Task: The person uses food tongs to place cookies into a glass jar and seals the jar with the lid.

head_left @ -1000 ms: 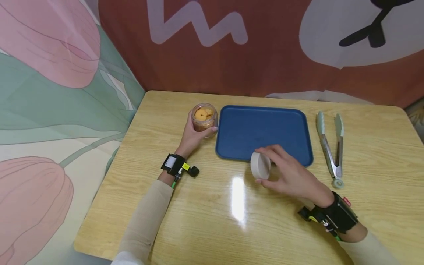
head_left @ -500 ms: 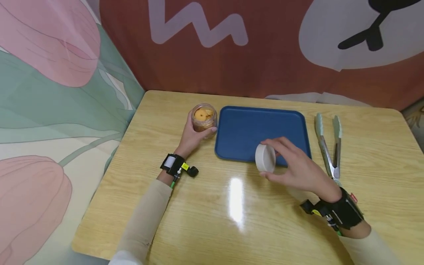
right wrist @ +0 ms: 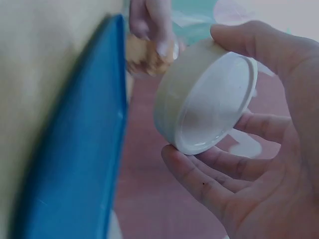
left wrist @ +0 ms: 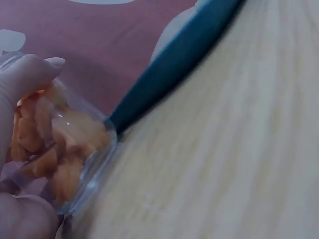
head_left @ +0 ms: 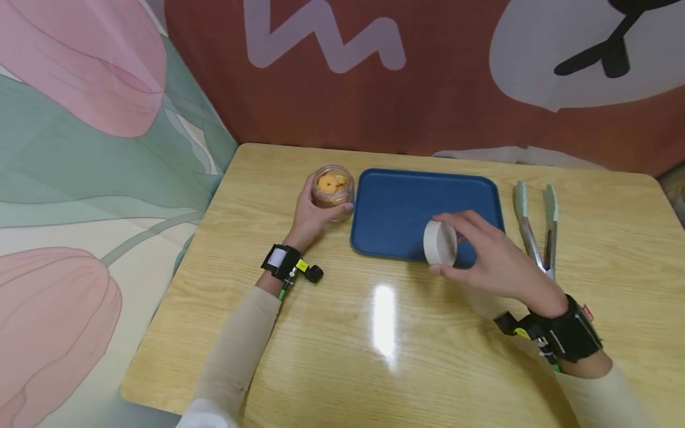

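No readable text, labels or numbers on anything in view.

Blue tray (head_left: 407,208) as my landmark | bare tabletop (head_left: 374,351) near of it, open passage | jar (head_left: 333,189) in left hand (head_left: 310,223) just left | tongs (head_left: 535,229) just right | right hand (head_left: 492,261) with lid (head_left: 440,242) over its near-right corner

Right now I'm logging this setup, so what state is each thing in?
Jar: open, upright, cookies inside, gripped by left hand.
Lid: off, tilted on edge, held by right hand above the tray.
Tray: flat, nothing lying on it.
Tongs: lying on the table, arms apart.
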